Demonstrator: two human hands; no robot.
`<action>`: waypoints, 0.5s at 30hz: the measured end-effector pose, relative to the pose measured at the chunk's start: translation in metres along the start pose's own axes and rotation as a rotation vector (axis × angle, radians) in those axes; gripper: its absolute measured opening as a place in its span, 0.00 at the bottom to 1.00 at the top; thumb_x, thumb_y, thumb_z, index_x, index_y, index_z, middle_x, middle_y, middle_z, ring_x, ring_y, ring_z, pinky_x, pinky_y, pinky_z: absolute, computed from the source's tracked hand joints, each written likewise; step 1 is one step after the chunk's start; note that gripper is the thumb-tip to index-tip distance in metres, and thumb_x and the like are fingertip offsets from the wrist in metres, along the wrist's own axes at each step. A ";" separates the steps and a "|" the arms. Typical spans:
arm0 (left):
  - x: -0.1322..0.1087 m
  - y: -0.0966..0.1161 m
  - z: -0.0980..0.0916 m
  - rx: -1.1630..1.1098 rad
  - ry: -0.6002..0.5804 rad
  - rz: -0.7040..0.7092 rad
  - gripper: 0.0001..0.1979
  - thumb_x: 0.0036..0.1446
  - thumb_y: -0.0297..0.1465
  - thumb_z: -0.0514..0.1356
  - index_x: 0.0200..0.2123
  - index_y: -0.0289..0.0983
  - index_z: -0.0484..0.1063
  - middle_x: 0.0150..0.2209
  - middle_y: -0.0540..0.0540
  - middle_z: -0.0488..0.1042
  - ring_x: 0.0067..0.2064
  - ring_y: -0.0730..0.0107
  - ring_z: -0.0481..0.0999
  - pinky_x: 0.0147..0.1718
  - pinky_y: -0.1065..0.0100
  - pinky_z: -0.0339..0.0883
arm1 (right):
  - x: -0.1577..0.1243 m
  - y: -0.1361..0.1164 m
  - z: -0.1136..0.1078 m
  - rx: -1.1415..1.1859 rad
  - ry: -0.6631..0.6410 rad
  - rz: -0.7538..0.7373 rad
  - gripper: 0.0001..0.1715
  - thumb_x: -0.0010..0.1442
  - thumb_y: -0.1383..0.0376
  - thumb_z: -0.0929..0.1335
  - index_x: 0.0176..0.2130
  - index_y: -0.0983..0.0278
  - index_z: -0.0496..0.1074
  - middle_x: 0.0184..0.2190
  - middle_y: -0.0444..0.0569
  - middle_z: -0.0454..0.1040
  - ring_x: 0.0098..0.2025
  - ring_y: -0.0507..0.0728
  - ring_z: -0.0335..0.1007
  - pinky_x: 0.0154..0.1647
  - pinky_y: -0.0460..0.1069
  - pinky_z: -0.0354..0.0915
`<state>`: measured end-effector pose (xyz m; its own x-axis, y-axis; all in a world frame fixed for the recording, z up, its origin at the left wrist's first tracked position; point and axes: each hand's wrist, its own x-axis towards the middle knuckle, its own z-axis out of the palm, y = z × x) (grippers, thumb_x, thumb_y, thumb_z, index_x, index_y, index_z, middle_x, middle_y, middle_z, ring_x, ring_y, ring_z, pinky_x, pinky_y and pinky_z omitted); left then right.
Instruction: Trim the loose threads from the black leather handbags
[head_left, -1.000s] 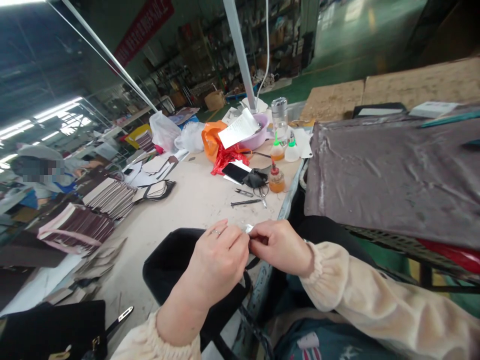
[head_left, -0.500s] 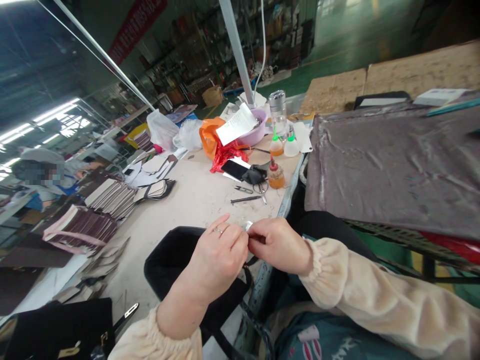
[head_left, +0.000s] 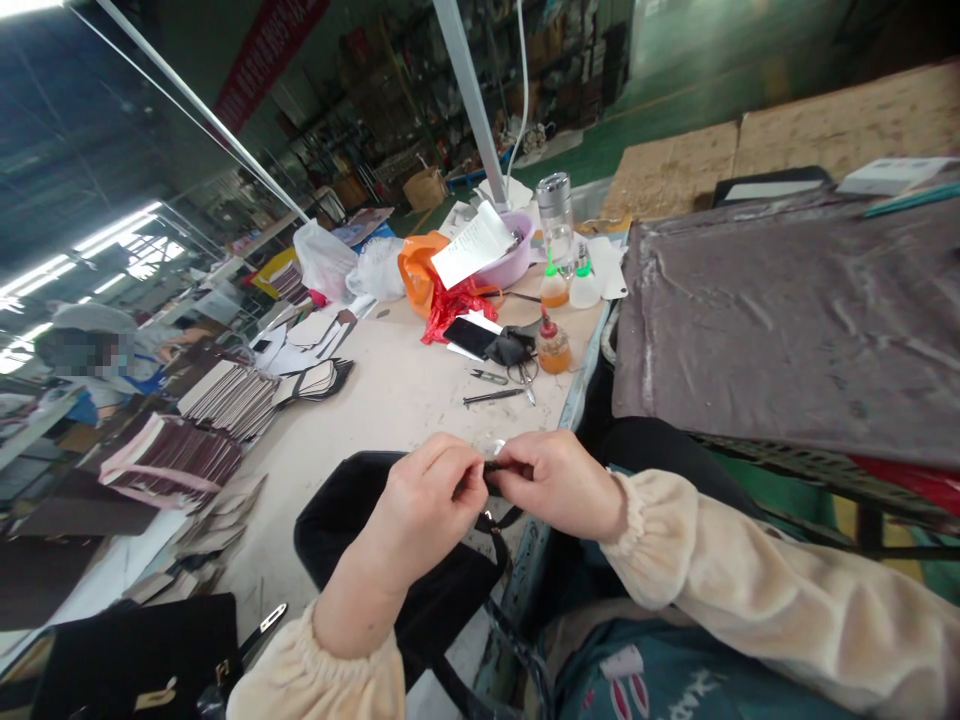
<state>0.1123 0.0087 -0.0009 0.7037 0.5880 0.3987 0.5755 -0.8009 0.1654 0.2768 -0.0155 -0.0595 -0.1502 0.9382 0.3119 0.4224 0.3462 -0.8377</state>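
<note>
Strip (head_left: 492, 467), small and dark, pinched now between pressed-together fingertips of left hand (head_left: 429, 505) and right hand (head_left: 562, 487); just below, black bag (head_left: 336, 515) on table (head_left: 409, 395); further off, scissors (head_left: 528, 380) near red-topped bottle (head_left: 553, 352).

On the table (head_left: 405, 378), a bag (head_left: 330, 520) lies near, beneath the left hand (head_left: 433, 500); the right hand (head_left: 555, 483) is rightward. Farther off lie a phone (head_left: 466, 338) and, right of it, a bottle (head_left: 553, 355) (scissors (head_left: 530, 395) just to the bottle's left). Stacked pieces (head_left: 229, 397) sit left; far, behind the phone, stands a basin (head_left: 512, 262), a jar (head_left: 556, 213) to its right.
</note>
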 end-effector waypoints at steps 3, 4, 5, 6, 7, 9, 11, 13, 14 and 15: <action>0.005 -0.002 -0.005 -0.079 0.027 -0.046 0.05 0.52 0.21 0.56 0.30 0.35 0.69 0.29 0.48 0.71 0.32 0.76 0.70 0.32 0.73 0.68 | 0.000 0.000 -0.001 0.004 -0.007 0.009 0.08 0.52 0.69 0.67 0.22 0.65 0.70 0.18 0.41 0.67 0.23 0.47 0.61 0.25 0.43 0.54; 0.006 -0.002 -0.006 -0.098 0.015 -0.061 0.05 0.52 0.21 0.56 0.30 0.35 0.69 0.30 0.48 0.71 0.32 0.75 0.71 0.32 0.73 0.67 | 0.000 0.000 -0.001 0.004 -0.010 0.014 0.08 0.52 0.69 0.67 0.22 0.65 0.70 0.18 0.41 0.66 0.23 0.47 0.60 0.25 0.43 0.54; 0.006 -0.003 -0.008 -0.115 -0.002 -0.074 0.05 0.52 0.21 0.56 0.30 0.35 0.70 0.30 0.48 0.71 0.32 0.75 0.71 0.31 0.73 0.67 | 0.000 0.000 -0.001 0.004 -0.014 0.019 0.08 0.52 0.69 0.67 0.22 0.65 0.70 0.18 0.40 0.66 0.22 0.47 0.60 0.25 0.43 0.53; 0.006 -0.003 -0.009 -0.129 -0.020 -0.079 0.05 0.53 0.21 0.56 0.31 0.35 0.70 0.30 0.48 0.72 0.32 0.75 0.71 0.31 0.73 0.67 | 0.000 0.000 -0.001 0.004 -0.016 0.023 0.08 0.52 0.69 0.67 0.22 0.65 0.70 0.18 0.40 0.65 0.22 0.47 0.60 0.25 0.43 0.53; 0.006 -0.003 -0.010 -0.139 -0.035 -0.074 0.05 0.53 0.21 0.56 0.31 0.35 0.71 0.30 0.48 0.72 0.32 0.75 0.71 0.32 0.73 0.68 | 0.000 0.001 -0.001 0.004 -0.017 0.026 0.08 0.52 0.69 0.67 0.22 0.65 0.70 0.18 0.40 0.66 0.23 0.47 0.60 0.25 0.43 0.53; 0.004 -0.003 -0.010 -0.142 -0.044 -0.042 0.05 0.53 0.21 0.57 0.32 0.35 0.71 0.31 0.47 0.72 0.33 0.76 0.72 0.33 0.73 0.68 | 0.000 0.001 -0.001 0.005 -0.014 0.027 0.07 0.52 0.69 0.67 0.24 0.65 0.71 0.18 0.40 0.66 0.23 0.47 0.61 0.25 0.43 0.54; 0.002 -0.003 -0.008 -0.127 -0.045 -0.012 0.06 0.54 0.21 0.57 0.33 0.35 0.71 0.32 0.47 0.72 0.34 0.75 0.72 0.35 0.73 0.68 | 0.001 0.002 0.000 0.005 -0.012 0.028 0.06 0.52 0.69 0.67 0.25 0.65 0.72 0.19 0.41 0.67 0.24 0.48 0.61 0.25 0.43 0.55; 0.001 -0.002 -0.006 -0.101 -0.064 -0.001 0.06 0.54 0.22 0.56 0.34 0.35 0.71 0.32 0.47 0.72 0.35 0.74 0.72 0.36 0.71 0.68 | 0.001 0.003 0.001 0.006 -0.013 0.029 0.06 0.52 0.70 0.66 0.25 0.65 0.72 0.19 0.41 0.68 0.24 0.48 0.62 0.26 0.43 0.55; 0.000 -0.002 -0.005 -0.086 -0.075 0.000 0.06 0.55 0.22 0.56 0.34 0.35 0.71 0.32 0.46 0.72 0.35 0.74 0.72 0.36 0.71 0.68 | 0.001 0.003 0.001 0.008 -0.016 0.031 0.06 0.51 0.70 0.66 0.25 0.65 0.72 0.20 0.41 0.68 0.24 0.48 0.62 0.26 0.43 0.56; 0.000 -0.001 -0.004 -0.073 -0.083 0.003 0.06 0.55 0.22 0.55 0.33 0.36 0.71 0.32 0.46 0.72 0.35 0.73 0.72 0.36 0.70 0.68 | 0.001 0.003 0.001 0.010 -0.018 0.033 0.06 0.51 0.71 0.66 0.26 0.65 0.73 0.20 0.42 0.69 0.24 0.48 0.62 0.26 0.43 0.56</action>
<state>0.1096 0.0094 0.0028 0.7391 0.5909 0.3234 0.5439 -0.8067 0.2309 0.2769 -0.0133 -0.0616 -0.1523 0.9489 0.2763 0.4180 0.3152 -0.8520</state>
